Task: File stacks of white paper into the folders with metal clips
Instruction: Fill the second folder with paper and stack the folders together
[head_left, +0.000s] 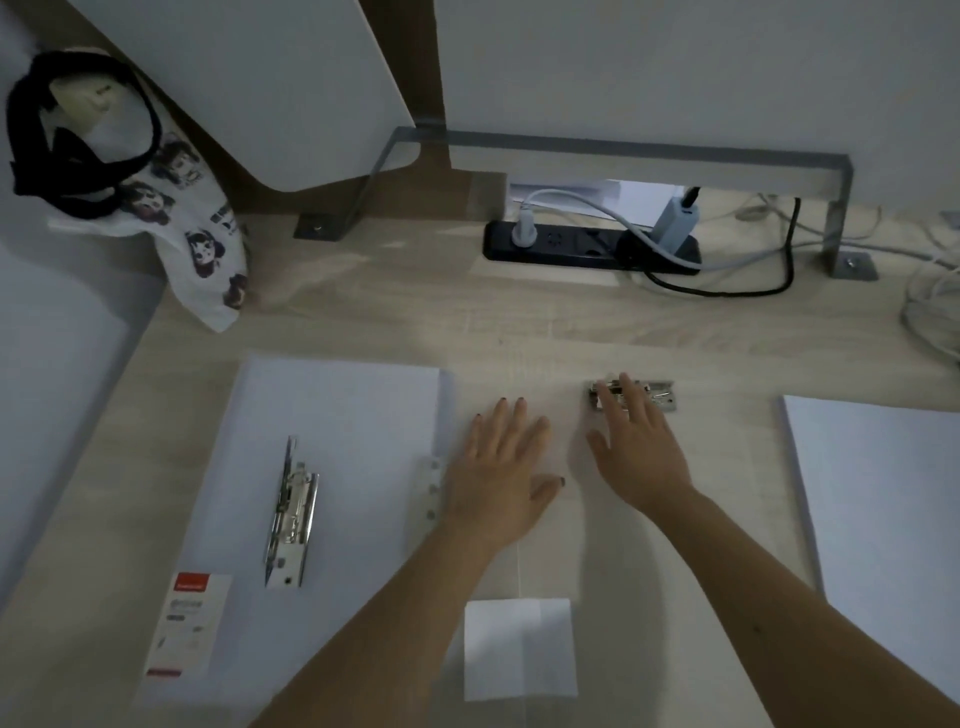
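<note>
A clear folder (530, 545) lies open in the middle of the desk, its metal clip (655, 398) at the far end. My left hand (501, 475) rests flat on this folder with fingers spread. My right hand (636, 441) lies flat too, its fingertips touching the clip. To the left lies a second folder (337, 415) with white paper in it and a long metal clip (292, 512) lying on top. A stack of white paper (883, 499) sits at the right.
A label card (189, 623) lies at the left folder's near corner and a white label (519, 647) on the middle folder. A printed tote bag (171, 208) stands at the back left. A black power strip (592, 244) with cables lies at the back.
</note>
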